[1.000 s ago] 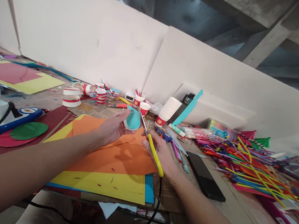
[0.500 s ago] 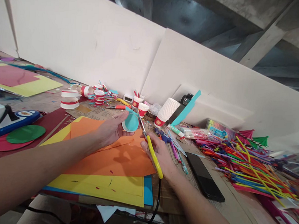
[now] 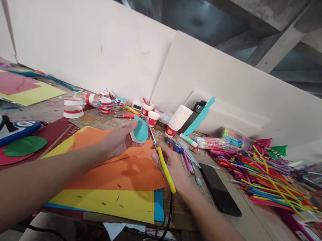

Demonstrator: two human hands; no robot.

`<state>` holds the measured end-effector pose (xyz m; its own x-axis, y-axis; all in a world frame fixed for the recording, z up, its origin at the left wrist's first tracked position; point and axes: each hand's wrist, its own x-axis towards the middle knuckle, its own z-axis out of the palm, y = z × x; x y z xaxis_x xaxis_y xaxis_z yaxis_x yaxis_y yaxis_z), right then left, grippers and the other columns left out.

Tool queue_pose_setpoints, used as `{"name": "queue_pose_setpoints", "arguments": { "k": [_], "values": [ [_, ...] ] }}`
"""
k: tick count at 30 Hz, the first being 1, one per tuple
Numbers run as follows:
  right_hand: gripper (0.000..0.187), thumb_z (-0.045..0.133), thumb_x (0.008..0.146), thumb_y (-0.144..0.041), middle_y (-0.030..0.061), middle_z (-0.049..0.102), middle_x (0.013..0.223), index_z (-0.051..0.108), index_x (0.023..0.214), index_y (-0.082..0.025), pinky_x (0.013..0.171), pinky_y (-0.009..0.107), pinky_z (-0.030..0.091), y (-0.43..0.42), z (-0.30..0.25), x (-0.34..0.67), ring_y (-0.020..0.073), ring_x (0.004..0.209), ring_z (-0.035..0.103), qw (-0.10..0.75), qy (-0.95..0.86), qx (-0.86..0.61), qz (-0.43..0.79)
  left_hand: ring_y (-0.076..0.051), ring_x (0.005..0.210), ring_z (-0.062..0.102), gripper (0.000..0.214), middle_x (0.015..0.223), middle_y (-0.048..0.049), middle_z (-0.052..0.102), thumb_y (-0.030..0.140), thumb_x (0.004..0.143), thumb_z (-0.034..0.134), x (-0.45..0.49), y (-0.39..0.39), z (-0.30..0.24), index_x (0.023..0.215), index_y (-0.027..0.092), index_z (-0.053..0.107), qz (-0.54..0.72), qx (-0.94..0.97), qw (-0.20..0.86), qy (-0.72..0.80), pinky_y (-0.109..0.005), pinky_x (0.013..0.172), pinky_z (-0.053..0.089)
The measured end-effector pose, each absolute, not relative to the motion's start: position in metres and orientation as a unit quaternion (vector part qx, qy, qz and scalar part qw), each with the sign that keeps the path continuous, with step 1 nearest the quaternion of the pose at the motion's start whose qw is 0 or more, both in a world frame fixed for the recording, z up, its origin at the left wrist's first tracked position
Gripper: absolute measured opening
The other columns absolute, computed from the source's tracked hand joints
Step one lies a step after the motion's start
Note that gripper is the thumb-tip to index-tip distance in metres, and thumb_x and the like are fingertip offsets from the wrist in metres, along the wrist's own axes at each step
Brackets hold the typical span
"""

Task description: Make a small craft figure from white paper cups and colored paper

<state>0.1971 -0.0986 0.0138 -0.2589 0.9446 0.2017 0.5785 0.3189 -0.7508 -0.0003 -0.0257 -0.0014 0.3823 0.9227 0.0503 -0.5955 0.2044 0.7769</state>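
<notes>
My left hand (image 3: 123, 138) is closed on a white paper cup piece (image 3: 135, 138) with a round of light blue paper (image 3: 141, 131) at its opening. A pointed tip of blue paper sticks up past its rim. My right hand (image 3: 172, 163) grips yellow-handled scissors (image 3: 164, 165), blades pointing up and away beside the cup piece's right edge. Whether the blades touch the blue paper I cannot tell. Beneath both hands lie orange paper sheets (image 3: 119, 178) on yellow sheets (image 3: 104, 202).
A stack of paper cups (image 3: 179, 120) leans at the back. A black phone (image 3: 219, 189) lies right of my right hand, before a heap of pipe cleaners (image 3: 272, 178). Cut cups (image 3: 73, 108) and green and red paper discs (image 3: 25, 146) are on the left.
The blue paper round now sits more level with the cup piece's rim. Both hands keep nearly the same place and hold; the whole view has shifted slightly.
</notes>
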Motion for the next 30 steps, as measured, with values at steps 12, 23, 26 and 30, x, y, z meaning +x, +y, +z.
{"name": "queue_pose_setpoints", "arguments": {
  "k": [12, 23, 26, 30],
  "values": [
    [0.033, 0.054, 0.093, -0.051, -0.0003, 0.05, 0.082, 0.057, 0.102, -0.019, 0.067, 0.028, 0.035, -0.0992, 0.0152, 0.198, 0.0158, 0.075, 0.044, 0.331, -0.76, -0.493, 0.265, -0.019, 0.075, 0.07, 0.024, 0.089, -0.0102, 0.073, 0.031, 0.096, 0.056, 0.0005, -0.0273, -0.0028, 0.102, 0.013, 0.072, 0.489, 0.38, 0.758, 0.205, -0.027, 0.054, 0.059],
    [0.034, 0.055, 0.092, -0.051, 0.0003, 0.054, 0.086, 0.059, 0.104, -0.019, 0.066, 0.027, 0.034, -0.0995, 0.0142, 0.1995, 0.0145, 0.074, 0.044, 0.328, -0.756, -0.494, 0.277, -0.017, 0.071, 0.068, 0.024, 0.086, -0.0104, 0.073, 0.032, 0.095, 0.058, 0.0, -0.0258, -0.0037, 0.1, 0.012, 0.071, 0.487, 0.384, 0.758, 0.201, -0.025, 0.052, 0.057],
    [0.035, 0.057, 0.092, -0.051, -0.0002, 0.052, 0.083, 0.06, 0.104, -0.019, 0.065, 0.026, 0.033, -0.1008, 0.0159, 0.1991, 0.0141, 0.073, 0.043, 0.327, -0.755, -0.498, 0.274, -0.017, 0.07, 0.068, 0.023, 0.086, -0.0101, 0.072, 0.03, 0.096, 0.056, -0.0003, -0.0264, -0.0018, 0.099, 0.012, 0.071, 0.485, 0.381, 0.759, 0.21, -0.026, 0.052, 0.058],
    [0.037, 0.059, 0.091, -0.051, -0.0009, 0.05, 0.081, 0.063, 0.107, -0.018, 0.064, 0.026, 0.032, -0.1015, 0.0173, 0.1992, 0.0134, 0.071, 0.041, 0.329, -0.754, -0.496, 0.278, -0.018, 0.072, 0.069, 0.023, 0.091, -0.0107, 0.073, 0.031, 0.095, 0.058, -0.0013, -0.0261, 0.0003, 0.1, 0.013, 0.071, 0.479, 0.393, 0.756, 0.21, -0.026, 0.052, 0.058]
  ]
}}
